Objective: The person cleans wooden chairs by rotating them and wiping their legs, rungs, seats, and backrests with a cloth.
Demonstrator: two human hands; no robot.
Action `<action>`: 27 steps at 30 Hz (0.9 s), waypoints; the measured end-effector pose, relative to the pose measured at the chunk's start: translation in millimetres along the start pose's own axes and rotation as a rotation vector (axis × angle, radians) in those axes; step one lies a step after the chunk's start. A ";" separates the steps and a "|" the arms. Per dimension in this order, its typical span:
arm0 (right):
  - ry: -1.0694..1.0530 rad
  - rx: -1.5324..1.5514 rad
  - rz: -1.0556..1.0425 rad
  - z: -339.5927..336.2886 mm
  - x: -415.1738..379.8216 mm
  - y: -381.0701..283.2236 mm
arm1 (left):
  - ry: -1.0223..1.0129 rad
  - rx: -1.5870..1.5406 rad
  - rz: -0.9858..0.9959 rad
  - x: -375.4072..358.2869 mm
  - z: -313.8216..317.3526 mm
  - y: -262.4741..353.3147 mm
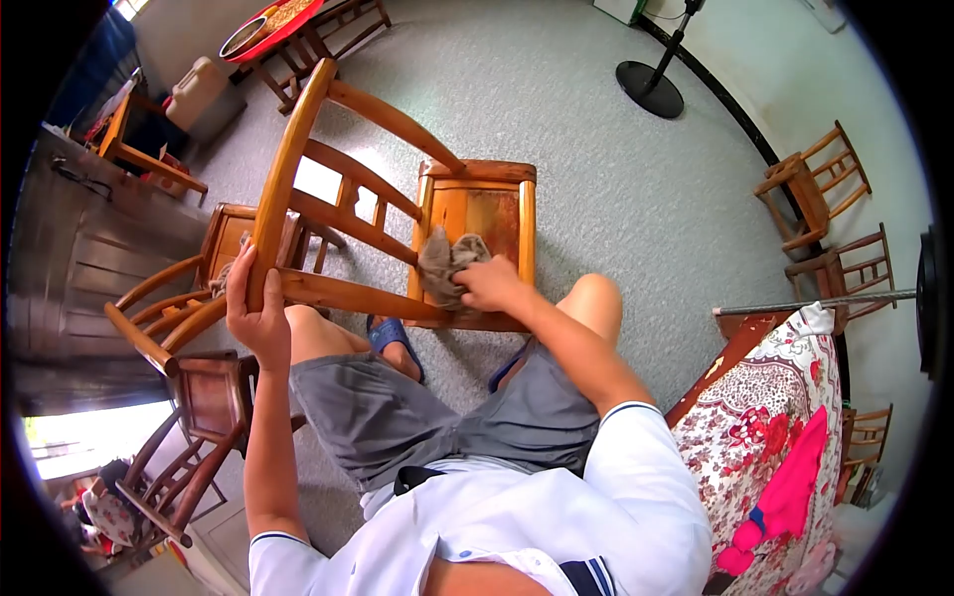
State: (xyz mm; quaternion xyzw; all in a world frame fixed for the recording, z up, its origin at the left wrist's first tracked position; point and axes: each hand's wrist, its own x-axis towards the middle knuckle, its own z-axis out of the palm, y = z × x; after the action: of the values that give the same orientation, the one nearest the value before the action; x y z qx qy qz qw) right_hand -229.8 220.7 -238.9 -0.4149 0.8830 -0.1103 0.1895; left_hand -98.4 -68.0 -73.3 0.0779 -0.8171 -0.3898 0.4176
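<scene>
A wooden chair (453, 211) stands before my knees, its slatted back on the left and its seat on the right. My left hand (260, 308) is wrapped round the top of the chair back, near the corner. In my right hand (492, 285) is a crumpled grey-brown rag (452, 260), pressed onto the seat close to the chair back. Part of the rag is hidden under my fingers.
More wooden chairs stand at the left (214, 397) and along the right wall (807, 199). A fan base (649, 89) is on the grey floor at the back. A flowered cloth (740, 427) covers something at my right. A red tray (268, 35) lies far left.
</scene>
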 end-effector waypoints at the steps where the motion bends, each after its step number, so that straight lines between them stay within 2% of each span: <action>1: -0.111 -0.063 0.071 -11.0 -7.7 9.6 | -0.001 0.002 -0.007 0.2 -0.2 -0.5; 3: -0.146 -0.135 0.193 -25.4 -30.6 28.6 | -0.013 0.027 0.049 1.2 -0.4 -1.6; 4: -0.153 -0.137 0.191 -23.3 -41.9 39.5 | -0.012 0.028 0.042 1.5 -0.3 -2.2; 6: 0.059 -0.045 0.280 -15.6 -59.7 53.7 | -0.004 0.045 0.082 1.7 0.0 -3.4; 9: 0.083 0.008 0.352 -14.6 -68.3 46.3 | 0.009 0.040 0.064 0.9 0.9 -2.4; 13: 0.061 -0.027 0.225 -1.3 -47.7 27.9 | 0.039 -0.014 0.004 0.3 3.0 -0.9; 15: 0.079 -0.010 0.081 4.0 -27.9 18.6 | 0.036 -0.015 -0.001 1.0 3.2 1.0; 17: 0.147 0.222 -0.032 20.3 -5.7 9.0 | 0.037 -0.005 0.001 0.5 2.9 0.4; 18: 0.150 0.222 -0.034 27.4 4.9 1.7 | 0.039 0.005 0.000 0.4 2.7 -0.3; 20: 0.244 0.265 -0.190 34.5 20.7 -13.9 | 0.040 0.001 0.002 0.0 2.5 -2.0; 24: 0.259 0.285 -0.179 35.6 22.1 -23.0 | 0.038 -0.031 -0.008 -0.3 2.4 -2.8; 26: 0.074 0.231 -0.029 8.4 0.5 -17.3 | 0.030 -0.006 0.007 0.4 1.1 -3.3; 27: 0.049 0.171 0.014 6.8 -9.2 -8.3 | 0.023 0.016 0.021 0.4 0.4 -3.6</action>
State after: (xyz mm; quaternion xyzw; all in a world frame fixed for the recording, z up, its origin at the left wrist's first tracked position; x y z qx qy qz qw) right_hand -215.7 222.3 -239.8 -0.3882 0.8777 -0.1939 0.2032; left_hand -99.7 -70.4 -75.8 0.0769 -0.8163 -0.3777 0.4302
